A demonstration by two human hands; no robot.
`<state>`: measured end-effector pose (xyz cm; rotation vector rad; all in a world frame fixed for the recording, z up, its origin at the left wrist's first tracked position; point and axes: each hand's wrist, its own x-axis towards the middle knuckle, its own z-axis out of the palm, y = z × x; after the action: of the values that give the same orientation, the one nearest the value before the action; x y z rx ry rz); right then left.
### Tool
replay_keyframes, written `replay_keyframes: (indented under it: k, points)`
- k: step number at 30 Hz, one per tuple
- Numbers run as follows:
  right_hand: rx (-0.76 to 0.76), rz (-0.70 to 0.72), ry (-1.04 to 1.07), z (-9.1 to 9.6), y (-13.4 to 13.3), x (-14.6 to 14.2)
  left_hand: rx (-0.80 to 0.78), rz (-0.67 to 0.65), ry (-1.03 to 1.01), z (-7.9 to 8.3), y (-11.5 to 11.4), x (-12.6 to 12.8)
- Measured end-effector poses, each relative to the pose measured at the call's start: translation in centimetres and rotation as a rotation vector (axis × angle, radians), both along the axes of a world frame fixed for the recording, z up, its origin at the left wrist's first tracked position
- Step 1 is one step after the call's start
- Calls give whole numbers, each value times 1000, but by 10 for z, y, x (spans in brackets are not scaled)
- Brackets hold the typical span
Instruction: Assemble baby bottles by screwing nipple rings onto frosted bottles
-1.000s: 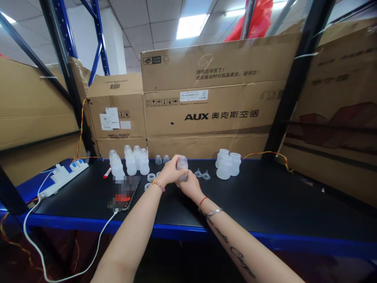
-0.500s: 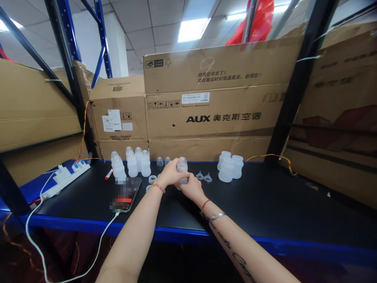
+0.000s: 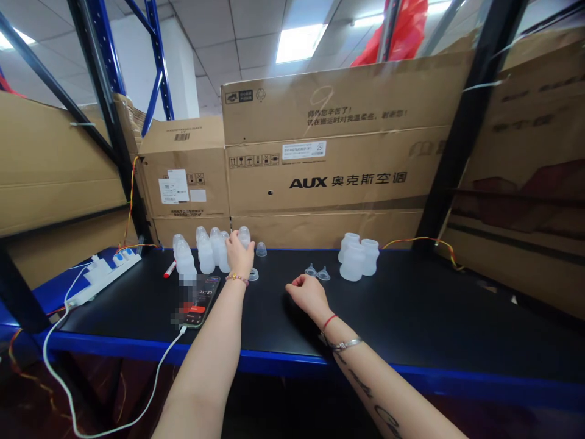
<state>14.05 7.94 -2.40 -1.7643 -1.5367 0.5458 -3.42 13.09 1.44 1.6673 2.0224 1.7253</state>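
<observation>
My left hand [image 3: 238, 255] is wrapped round a capped translucent bottle [image 3: 244, 235] and holds it upright beside the group of capped bottles [image 3: 201, 251] at the back left of the black table [image 3: 411, 305]. My right hand [image 3: 308, 291] rests on the table in a loose fist and holds nothing that I can see. Two clear nipples [image 3: 317, 272] lie just beyond it. Three open bottle bodies [image 3: 356, 256] stand to the right. A clear dome cap [image 3: 261, 249] and a ring [image 3: 253, 275] lie near my left hand.
A phone [image 3: 197, 301] on a white cable lies at the table's front left, with a white power strip [image 3: 101, 275] and a red marker [image 3: 168, 268] further left. Cardboard boxes [image 3: 329, 164] wall off the back. Black and blue rack posts stand at both sides.
My left hand has carried the capped bottle from the middle of the table to the group at the back left. My right hand has let go of it and dropped to the table.
</observation>
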Motion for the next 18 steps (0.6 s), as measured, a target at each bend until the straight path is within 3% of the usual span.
replay_keyframes:
  k: [10,18]
  points:
    - [12,44,-118,-4,-2,-2,-128,79,61,-5,-2,2]
    - [-14,53,-175,1,-6,-2,-75,140,44,-4,-5,6]
